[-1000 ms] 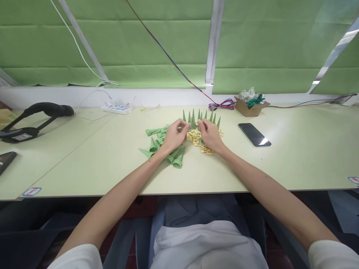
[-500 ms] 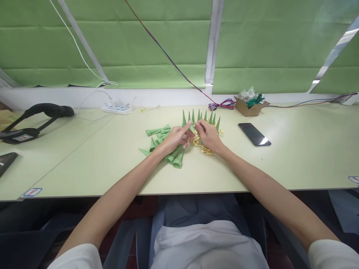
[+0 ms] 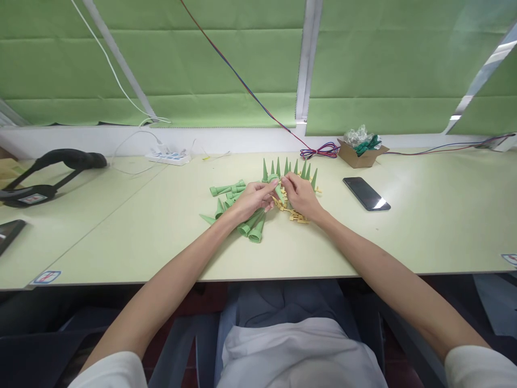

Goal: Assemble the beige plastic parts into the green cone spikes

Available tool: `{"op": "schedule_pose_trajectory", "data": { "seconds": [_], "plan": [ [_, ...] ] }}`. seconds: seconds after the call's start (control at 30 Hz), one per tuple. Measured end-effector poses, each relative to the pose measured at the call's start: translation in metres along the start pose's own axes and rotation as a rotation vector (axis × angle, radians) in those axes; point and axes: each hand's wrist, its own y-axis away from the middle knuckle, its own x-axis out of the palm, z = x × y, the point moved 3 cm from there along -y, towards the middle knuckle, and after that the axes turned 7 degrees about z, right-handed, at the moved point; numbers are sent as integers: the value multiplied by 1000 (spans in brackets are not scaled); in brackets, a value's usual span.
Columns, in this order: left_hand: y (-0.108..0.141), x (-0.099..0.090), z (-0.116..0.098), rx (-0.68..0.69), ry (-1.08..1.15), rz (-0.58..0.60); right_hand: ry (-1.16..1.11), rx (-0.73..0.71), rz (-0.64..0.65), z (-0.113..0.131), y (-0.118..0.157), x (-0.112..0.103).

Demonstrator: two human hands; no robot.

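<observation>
A green cone is pinched by my left hand, its point tilted down toward the front right. My right hand is closed beside the cone's wide end, with its fingertips together; what they grip is too small to make out. Several green cones lie in a loose pile left of and below my left hand. Behind both hands, several green cones stand upright in a row. Small yellow pieces lie heaped under and between my hands.
A black phone lies to the right. Behind it is a small cardboard box with plastic and green material, beside coiled red and blue wire. A power strip and a black headset-like object are on the left.
The held green cone has turned, so its pointed end now shows between my hands, aimed down and to the right. My hands have barely moved.
</observation>
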Motion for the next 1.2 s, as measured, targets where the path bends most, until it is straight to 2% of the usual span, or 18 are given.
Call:
{"op": "schedule_pose_trajectory", "data": {
  "seconds": [0.2,0.67,0.93,1.2],
  "plan": [
    [0,-1,-1,67,-66,0,27,4,2,0,-1,0],
    [2,-4,-4,171,-470,-119,54,-4,3,-3,-2,1],
    [2,0,-8,364,-659,-220,16,42,3,0,-2,1],
    [1,-6,-4,271,-592,-287,-25,20,-48,0,-2,1]
  ]
}}
